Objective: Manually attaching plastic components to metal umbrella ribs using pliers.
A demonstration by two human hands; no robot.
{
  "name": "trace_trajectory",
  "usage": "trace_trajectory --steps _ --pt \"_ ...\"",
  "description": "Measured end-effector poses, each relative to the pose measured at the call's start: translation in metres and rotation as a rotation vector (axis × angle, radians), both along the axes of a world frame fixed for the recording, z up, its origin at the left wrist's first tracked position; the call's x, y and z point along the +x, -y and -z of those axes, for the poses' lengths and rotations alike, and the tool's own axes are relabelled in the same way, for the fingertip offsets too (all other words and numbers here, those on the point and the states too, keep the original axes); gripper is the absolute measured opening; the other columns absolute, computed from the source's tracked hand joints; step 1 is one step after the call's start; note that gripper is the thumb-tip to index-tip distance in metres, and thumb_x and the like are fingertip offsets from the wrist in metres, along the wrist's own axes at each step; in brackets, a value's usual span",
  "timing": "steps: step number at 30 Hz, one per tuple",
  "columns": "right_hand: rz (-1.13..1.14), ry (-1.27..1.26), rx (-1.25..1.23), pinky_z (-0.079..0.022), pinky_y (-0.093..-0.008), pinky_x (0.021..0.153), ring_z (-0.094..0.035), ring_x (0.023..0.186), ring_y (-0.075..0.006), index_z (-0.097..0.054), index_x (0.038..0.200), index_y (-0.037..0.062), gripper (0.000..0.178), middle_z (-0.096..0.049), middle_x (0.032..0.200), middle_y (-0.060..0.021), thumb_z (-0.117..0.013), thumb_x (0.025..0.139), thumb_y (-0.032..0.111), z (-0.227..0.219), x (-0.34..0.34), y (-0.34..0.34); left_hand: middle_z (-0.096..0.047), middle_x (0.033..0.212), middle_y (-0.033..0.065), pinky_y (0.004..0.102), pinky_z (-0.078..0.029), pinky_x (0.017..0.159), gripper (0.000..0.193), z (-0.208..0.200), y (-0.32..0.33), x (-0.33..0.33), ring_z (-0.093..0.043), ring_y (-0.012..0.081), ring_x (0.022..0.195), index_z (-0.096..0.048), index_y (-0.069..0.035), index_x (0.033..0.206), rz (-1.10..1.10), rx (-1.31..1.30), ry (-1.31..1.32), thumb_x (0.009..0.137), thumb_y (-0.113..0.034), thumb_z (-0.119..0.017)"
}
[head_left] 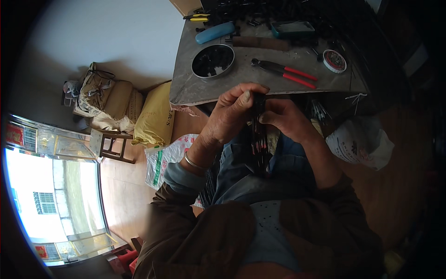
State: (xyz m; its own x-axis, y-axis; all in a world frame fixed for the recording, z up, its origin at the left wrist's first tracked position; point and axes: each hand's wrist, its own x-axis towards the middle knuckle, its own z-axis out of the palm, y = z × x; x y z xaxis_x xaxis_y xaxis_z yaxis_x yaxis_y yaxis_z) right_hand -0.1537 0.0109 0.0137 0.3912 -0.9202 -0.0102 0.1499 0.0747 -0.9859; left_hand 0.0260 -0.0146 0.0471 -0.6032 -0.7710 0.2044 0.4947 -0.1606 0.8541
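Observation:
Both my hands are raised over my lap, close to the table's near edge. Between them hangs a narrow bundle of thin dark rods (260, 148), resembling a folded umbrella frame. My left hand (231, 114) is closed around its dark upper end, thumb pressed on it. From the other side, my right hand (289, 120) pinches the bundle just below. Its fingertips and the exact spot gripped are partly hidden. Beyond them on the grey table (186, 86) lie red-handled pliers (269, 65). A round bowl (218, 76) holding small black pieces stands left of the pliers.
A round white tin (342, 70), a brown bar (260, 43), a blue case (215, 33), a green tray (278, 35) and yellow-handled pliers (200, 19) lie on the table. Yellow sack (155, 114) and stool (116, 146) stand left; a white plastic bag (362, 142) sits right.

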Motion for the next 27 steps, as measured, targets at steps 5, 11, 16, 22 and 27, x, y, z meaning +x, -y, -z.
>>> trace_trajectory --steps 5,11,16,22,27 --pt "0.177 0.05 -0.011 -0.039 -0.0209 0.053 -0.053 0.058 -0.005 -0.058 0.077 0.0033 0.021 -0.057 0.066 0.0008 -0.065 0.089 0.02 -0.002 0.012 0.0 -0.06 0.096 0.0003 0.0207 -0.044 0.078 0.033 0.007 -0.004 -0.025 -0.052 0.005 0.088 -0.06 -0.004 0.117 -0.328 0.068 0.029 0.097 -0.03 -0.054" --pt "0.327 0.04 0.031 -0.039 -0.0226 0.047 -0.053 0.052 -0.0069 -0.054 0.072 0.0036 0.028 -0.056 0.059 -0.0013 -0.066 0.088 0.023 0.003 0.026 0.006 -0.061 0.091 0.0009 0.0217 -0.046 0.071 0.03 0.011 0.001 -0.033 -0.055 0.0064 0.081 -0.061 -0.001 0.109 -0.757 -0.035 0.311 0.097 -0.028 -0.054" --pt "0.361 -0.059 -0.076 -0.041 -0.0236 0.05 -0.054 0.054 -0.0077 -0.055 0.072 0.0024 0.03 -0.058 0.059 -0.0025 -0.067 0.088 0.025 0.006 0.027 0.002 -0.061 0.08 0.0108 0.0273 -0.048 0.064 0.03 0.014 -0.003 -0.038 -0.06 0.0171 0.067 -0.061 0.001 0.098 -0.934 -0.375 0.477 0.075 -0.014 -0.075" --pt "0.356 -0.167 -0.109 -0.043 -0.0262 0.054 -0.056 0.056 -0.0088 -0.056 0.073 0.0019 0.032 -0.06 0.06 -0.0043 -0.068 0.086 0.028 0.004 0.029 -0.002 -0.061 0.079 0.0128 0.0306 -0.049 0.062 0.025 -0.009 -0.008 -0.029 -0.062 0.0217 0.066 -0.061 0.0 0.096 -0.923 -0.609 0.722 0.076 -0.01 -0.072" --pt "0.339 -0.462 -0.363 -0.044 -0.0265 0.055 -0.057 0.057 -0.0089 -0.058 0.077 0.0016 0.031 -0.06 0.06 -0.0057 -0.068 0.086 0.029 -0.009 0.025 -0.007 -0.061 0.08 0.0138 0.0308 -0.049 0.061 0.02 -0.012 -0.012 -0.015 -0.062 0.0222 0.067 -0.06 0.001 0.093 -0.914 -0.665 0.77 0.078 -0.009 -0.069"
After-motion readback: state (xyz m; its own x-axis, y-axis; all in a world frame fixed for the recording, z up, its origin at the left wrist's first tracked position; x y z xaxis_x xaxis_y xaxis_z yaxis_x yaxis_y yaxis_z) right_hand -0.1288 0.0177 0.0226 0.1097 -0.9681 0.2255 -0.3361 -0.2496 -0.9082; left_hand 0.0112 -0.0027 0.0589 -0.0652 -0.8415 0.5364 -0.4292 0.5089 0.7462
